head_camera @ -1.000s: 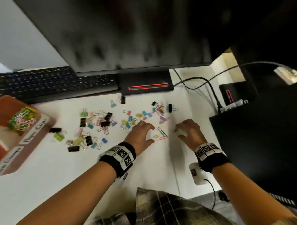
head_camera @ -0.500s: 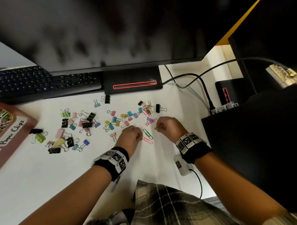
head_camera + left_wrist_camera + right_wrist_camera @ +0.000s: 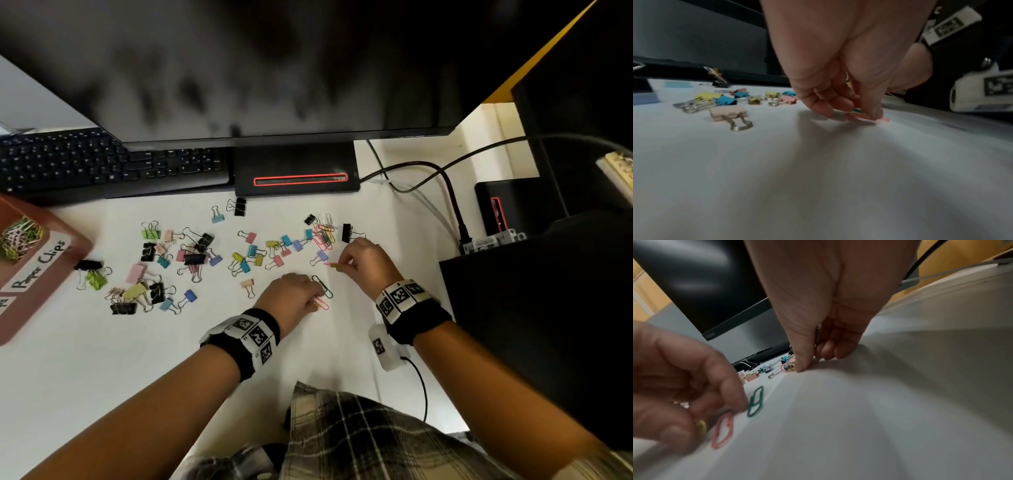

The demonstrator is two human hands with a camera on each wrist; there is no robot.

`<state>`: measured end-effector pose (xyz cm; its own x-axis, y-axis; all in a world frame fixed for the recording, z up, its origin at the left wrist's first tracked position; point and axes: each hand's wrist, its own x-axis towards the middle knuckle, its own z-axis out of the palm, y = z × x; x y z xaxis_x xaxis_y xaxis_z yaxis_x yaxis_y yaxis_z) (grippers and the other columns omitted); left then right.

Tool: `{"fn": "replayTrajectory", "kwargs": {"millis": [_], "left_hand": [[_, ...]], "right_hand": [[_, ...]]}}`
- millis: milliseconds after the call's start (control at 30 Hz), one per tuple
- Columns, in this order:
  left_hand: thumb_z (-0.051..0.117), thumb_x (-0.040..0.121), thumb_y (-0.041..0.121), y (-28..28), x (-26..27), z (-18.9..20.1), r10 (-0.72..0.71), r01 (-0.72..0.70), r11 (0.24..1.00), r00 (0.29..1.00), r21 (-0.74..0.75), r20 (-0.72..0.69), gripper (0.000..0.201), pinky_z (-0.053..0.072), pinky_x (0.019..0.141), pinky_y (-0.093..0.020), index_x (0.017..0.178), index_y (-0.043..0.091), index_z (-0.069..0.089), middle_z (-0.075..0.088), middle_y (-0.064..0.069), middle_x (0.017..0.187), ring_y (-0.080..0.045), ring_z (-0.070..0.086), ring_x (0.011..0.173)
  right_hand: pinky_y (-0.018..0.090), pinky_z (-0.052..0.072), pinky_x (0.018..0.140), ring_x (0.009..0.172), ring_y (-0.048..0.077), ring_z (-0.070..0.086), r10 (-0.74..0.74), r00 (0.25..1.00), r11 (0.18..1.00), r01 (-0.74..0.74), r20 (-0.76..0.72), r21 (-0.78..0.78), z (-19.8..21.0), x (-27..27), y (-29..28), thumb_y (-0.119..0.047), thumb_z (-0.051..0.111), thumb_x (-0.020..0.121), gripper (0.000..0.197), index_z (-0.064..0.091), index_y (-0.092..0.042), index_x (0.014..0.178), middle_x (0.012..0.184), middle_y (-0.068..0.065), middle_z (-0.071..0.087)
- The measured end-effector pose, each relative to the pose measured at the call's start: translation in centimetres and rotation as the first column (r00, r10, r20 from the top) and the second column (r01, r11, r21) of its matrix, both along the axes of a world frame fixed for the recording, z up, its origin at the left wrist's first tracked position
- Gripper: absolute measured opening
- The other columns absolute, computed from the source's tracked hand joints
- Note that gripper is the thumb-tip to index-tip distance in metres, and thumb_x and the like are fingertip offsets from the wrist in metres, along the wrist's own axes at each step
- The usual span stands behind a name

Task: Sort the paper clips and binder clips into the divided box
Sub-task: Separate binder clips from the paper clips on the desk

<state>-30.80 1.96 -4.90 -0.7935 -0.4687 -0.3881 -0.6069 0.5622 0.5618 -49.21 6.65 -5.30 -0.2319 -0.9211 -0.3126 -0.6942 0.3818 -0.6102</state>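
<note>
Right hand (image 3: pixel 366 260) pinches pink and yellow paper clips (image 3: pixel 331 265) low over the desk (image 3: pixel 102 359), long axis pointing left. Left hand (image 3: pixel 291 291), fingers curled, pinches a pink clip (image 3: pixel 322 303) flat on the desk; green clip (image 3: pixel 322 286) beside it, both lying diagonally.

Office desk (monitor (image 3: pixel 239 65), keyboard (image 3: pixel 102 164), cables (image 3: pixel 448 192))
</note>
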Motion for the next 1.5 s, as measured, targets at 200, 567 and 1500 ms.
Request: {"fn": "replayTrajectory", "kwargs": {"millis": [200, 567, 1500], "left_hand": [[0.065, 0.079, 0.008, 0.5, 0.2, -0.3, 0.04, -0.048, 0.994, 0.997, -0.102, -0.072, 0.001, 0.049, 0.067, -0.038, 0.08, 0.007, 0.064, 0.059, -0.013, 0.086, -0.032, 0.055, 0.082], [0.058, 0.086, 0.013, -0.8, -1.4, 0.0, 0.063, -0.068, 0.996, 0.995, -0.062, -0.076, 0.026, 0.047, 0.084, -0.04, 0.111, 0.013, 0.061, 0.063, -0.012, 0.098, -0.032, 0.055, 0.097], [0.054, 0.088, 0.008, -2.0, -0.2, 0.7, 0.267, -0.265, 0.964, 0.948, 0.035, -0.171, 0.039, 0.045, 0.078, -0.031, 0.126, 0.014, 0.047, 0.057, -0.006, 0.089, -0.021, 0.052, 0.082]], "right_hand": [[0.025, 0.045, 0.077, 0.075, 0.013, 0.052, -0.009, 0.999, 0.995, 0.013, 0.041, -0.094, -0.2, -0.4, 1.2, -0.01, 0.066, 0.083, 0.02, 0.067, -0.009, 0.102, 0.085, 0.006, 0.061], [0.037, 0.049, 0.089, 0.1, 0.035, 0.058, -0.096, 0.993, 0.994, 0.092, -0.075, -0.054, 0.6, -0.2, -2.0, -0.007, 0.056, 0.087, 0.033, 0.057, -0.006, 0.12, 0.108, 0.02, 0.059], [0.037, 0.05, 0.083, 0.094, 0.03, 0.059, 0.007, 0.994, 0.999, -0.001, -0.112, 0.052, 0.3, 0.6, -2.7, -0.014, 0.062, 0.086, 0.015, 0.07, -0.008, 0.096, 0.101, 0.013, 0.064]]}}
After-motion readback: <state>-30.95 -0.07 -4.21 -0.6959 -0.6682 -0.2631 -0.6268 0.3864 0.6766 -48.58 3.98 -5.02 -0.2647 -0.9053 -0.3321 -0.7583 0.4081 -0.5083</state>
